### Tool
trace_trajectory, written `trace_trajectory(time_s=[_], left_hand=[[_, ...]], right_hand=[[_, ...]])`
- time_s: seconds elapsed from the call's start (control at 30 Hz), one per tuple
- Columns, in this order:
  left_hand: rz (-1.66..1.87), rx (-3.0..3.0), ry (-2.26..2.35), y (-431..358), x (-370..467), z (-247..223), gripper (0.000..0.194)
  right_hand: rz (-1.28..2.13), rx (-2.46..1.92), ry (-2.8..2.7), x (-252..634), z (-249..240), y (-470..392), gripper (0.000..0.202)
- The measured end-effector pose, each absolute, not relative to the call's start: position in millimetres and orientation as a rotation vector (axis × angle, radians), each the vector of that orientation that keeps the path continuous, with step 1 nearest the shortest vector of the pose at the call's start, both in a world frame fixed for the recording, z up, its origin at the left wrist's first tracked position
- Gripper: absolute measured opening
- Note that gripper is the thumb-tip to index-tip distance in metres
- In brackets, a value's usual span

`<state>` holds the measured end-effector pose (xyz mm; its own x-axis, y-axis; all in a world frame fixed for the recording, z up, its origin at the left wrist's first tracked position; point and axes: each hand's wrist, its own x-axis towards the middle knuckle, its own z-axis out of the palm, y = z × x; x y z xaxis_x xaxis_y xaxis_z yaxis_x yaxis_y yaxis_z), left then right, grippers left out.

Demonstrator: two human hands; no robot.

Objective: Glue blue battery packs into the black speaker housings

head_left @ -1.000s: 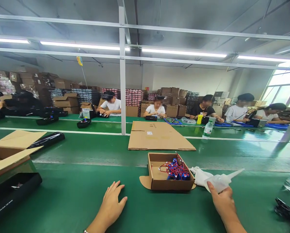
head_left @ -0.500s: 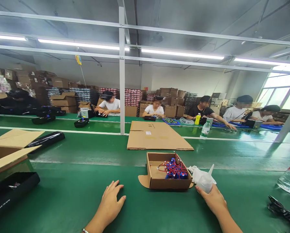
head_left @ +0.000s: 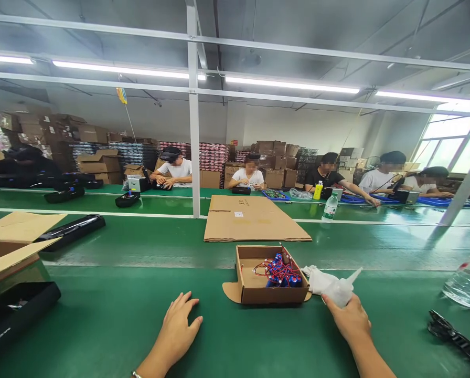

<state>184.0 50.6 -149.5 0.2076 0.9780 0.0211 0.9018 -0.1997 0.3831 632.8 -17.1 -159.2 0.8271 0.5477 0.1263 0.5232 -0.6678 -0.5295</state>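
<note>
My right hand (head_left: 350, 317) is wrapped around a translucent white squeeze bottle (head_left: 340, 292) with a pointed nozzle, which tilts up to the right. Behind the bottle a crumpled white tissue (head_left: 317, 279) touches the bench beside the box. My left hand (head_left: 179, 326) rests over the green bench with its fingers spread and nothing in them. Between and beyond the hands is an open cardboard box (head_left: 272, 297). Inside lie several blue cylindrical batteries (head_left: 284, 278) with red and black wires and small white connectors.
A flattened carton (head_left: 254, 226) lies behind the box. To the left are an open carton (head_left: 20, 228) and a black housing (head_left: 26, 315). A large clear bottle (head_left: 467, 281) and a black strap-like object (head_left: 451, 333) are at right. Several people work across the bench.
The squeeze bottle has tipped further to the right in my right hand, its nozzle now leaning over. My left hand has stayed almost still. The whole view has shifted slightly.
</note>
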Motion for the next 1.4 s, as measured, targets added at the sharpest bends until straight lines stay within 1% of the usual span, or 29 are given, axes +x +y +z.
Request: trace_trajectory(time_s=[0.1, 0.17, 0.43, 0.53, 0.73, 0.93, 1.17, 1.4], left_hand=[[0.384, 2.198, 1.771, 51, 184, -150, 0.046], [0.391, 2.199, 1.769, 51, 184, -150, 0.046], [0.4, 2.197, 1.76, 50, 182, -151, 0.045], [0.394, 2.197, 1.759, 51, 183, -150, 0.045], [0.38, 2.195, 1.767, 51, 183, -149, 0.045], [0.375, 2.2, 1.766, 50, 183, -149, 0.045], [0.378, 2.207, 1.771, 51, 183, -151, 0.045], [0.372, 2.216, 1.766, 52, 181, -153, 0.046]], right_hand=[[0.14, -2.478, -0.914, 638, -164, -16, 0.065], [0.153, -2.487, -0.946, 640, -167, -15, 0.064], [0.171, -2.466, -0.897, 638, -165, -16, 0.077], [0.15, -2.438, -0.886, 638, -165, -16, 0.078], [0.091, -2.431, -0.916, 642, -170, -15, 0.074], [0.117, -2.446, -0.925, 643, -171, -15, 0.074], [0.127, -2.467, -0.938, 640, -167, -16, 0.068], [0.158, -2.395, -0.881, 635, -159, -21, 0.065]])
